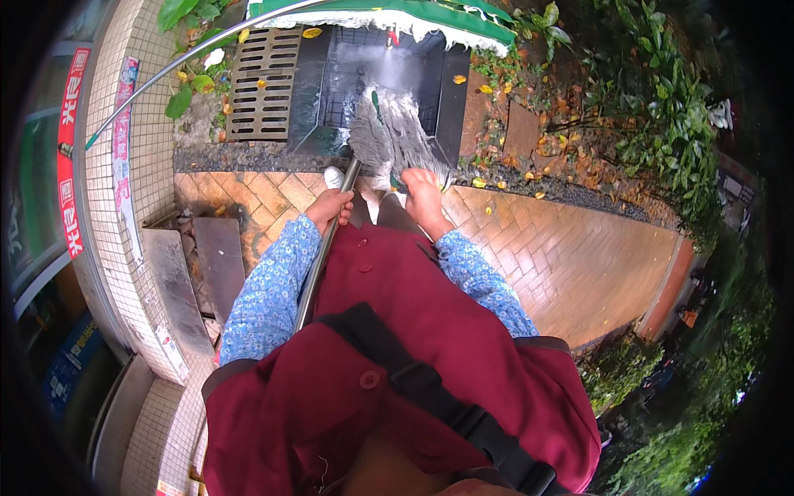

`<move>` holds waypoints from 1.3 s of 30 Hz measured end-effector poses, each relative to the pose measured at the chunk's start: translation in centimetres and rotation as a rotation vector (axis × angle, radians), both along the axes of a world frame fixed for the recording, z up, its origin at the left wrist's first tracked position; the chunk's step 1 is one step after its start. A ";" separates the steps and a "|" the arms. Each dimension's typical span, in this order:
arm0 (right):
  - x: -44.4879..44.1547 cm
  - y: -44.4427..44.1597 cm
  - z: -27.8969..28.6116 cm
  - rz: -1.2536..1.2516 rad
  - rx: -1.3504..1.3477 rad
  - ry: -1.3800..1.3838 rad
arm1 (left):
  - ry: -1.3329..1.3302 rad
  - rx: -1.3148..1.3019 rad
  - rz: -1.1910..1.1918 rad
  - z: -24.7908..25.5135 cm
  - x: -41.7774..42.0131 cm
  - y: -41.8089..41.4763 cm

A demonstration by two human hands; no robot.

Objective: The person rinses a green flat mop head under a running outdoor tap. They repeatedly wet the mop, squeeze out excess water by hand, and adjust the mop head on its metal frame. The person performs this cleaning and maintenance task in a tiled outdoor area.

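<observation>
My left hand (330,209) is wrapped around the metal handle (329,239) of a mop, which runs back beneath my left arm. The mop's wet grey string head (397,127) drapes over the near edge of a dark tiled sink (304,93). At the near end of these strings, my right hand (425,199) is closed on them, its fingertips partly hidden. Water sprays down into the sink from a tap with a red part (391,40). Bits of green show among the grey strings.
Green fabric with white fringe (397,17) spans the sink's far side. A metal pole (198,49) slants at upper left. Left of the sink lies a slotted drain grate (263,84); dark boards (217,263) lean by the tiled wall (149,93). Wet paving (546,248) borders shrubs (657,118).
</observation>
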State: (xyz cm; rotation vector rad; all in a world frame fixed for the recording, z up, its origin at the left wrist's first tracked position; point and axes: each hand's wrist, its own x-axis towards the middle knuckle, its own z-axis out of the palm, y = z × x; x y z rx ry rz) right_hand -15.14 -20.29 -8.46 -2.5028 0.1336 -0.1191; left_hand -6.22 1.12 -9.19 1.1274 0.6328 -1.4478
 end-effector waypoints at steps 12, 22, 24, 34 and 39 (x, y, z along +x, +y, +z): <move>3.4 -5.7 7.6 0.259 -0.188 0.024 | 0.274 -0.118 0.147 6.3 -3.2 0.1; 15.7 10.6 6.3 0.848 -0.493 -0.030 | 0.110 -0.028 0.096 8.0 -3.9 3.3; 14.3 13.2 4.3 0.811 -0.445 -0.135 | 0.086 -0.068 0.059 7.3 -3.8 4.2; 18.9 8.1 7.6 0.642 -0.644 -0.178 | 0.054 -0.187 0.023 8.0 1.4 2.5; 17.8 6.2 4.9 0.585 -0.552 -0.287 | 0.108 -0.292 0.107 4.4 4.2 -0.5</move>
